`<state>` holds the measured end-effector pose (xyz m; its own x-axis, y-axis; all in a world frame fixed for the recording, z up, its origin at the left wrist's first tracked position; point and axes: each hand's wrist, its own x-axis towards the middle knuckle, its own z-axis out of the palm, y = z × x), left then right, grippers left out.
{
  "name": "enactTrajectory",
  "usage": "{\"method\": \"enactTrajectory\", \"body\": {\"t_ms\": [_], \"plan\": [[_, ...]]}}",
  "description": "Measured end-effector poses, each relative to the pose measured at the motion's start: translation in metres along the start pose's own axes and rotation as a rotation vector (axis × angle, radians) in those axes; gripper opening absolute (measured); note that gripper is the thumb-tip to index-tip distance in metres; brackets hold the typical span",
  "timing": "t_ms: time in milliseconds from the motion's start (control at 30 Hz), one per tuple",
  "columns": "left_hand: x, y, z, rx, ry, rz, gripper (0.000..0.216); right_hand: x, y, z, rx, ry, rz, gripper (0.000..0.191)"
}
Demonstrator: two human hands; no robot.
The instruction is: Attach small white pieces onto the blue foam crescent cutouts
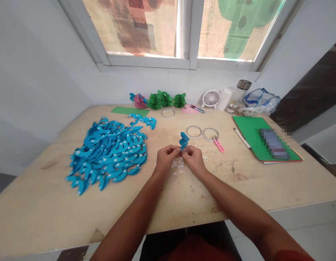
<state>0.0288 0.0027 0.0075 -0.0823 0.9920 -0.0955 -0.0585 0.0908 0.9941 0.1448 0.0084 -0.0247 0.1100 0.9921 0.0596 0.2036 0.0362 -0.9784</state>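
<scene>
Between my two hands, above the middle of the table, stands a small folded blue paper piece [184, 140]. My left hand [167, 156] pinches its lower left side. My right hand [194, 159] pinches it from the right, the fingertips of both hands nearly meeting. Something reddish shows just under the fingers, too small to name. Tiny white paper bits [178, 165] lie scattered on the wood below. To the left spreads a large heap of blue curved paper pieces [110, 148], many with small white squares on them. Pink-handled thread snips [218, 144] rest right of my right hand.
Rolls of tape [194, 132] lie beyond my hands. Green paper figures [164, 99], a pink and blue one [139, 100], a small white fan [211, 98] and a glass bottle [238, 95] line the back. Green sheets [251, 139] bearing a blurred object [274, 143] lie right.
</scene>
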Motion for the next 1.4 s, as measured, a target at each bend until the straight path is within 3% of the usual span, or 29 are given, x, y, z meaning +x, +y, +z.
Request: {"method": "enactTrajectory", "body": {"t_ms": [600,1100,1400], "plan": [[0.002,-0.001,0.001,0.056,0.0,0.051,0.014,0.001,0.002,0.001,-0.044,0.026,0.004,0.009],[0.011,-0.012,-0.005,-0.2,-0.011,-0.115,0.018,-0.001,-0.004,-0.001,0.025,-0.021,-0.046,0.008],[0.019,-0.01,-0.014,-0.232,0.037,-0.094,0.015,-0.006,-0.011,-0.003,0.0,-0.084,-0.137,0.011]]}}
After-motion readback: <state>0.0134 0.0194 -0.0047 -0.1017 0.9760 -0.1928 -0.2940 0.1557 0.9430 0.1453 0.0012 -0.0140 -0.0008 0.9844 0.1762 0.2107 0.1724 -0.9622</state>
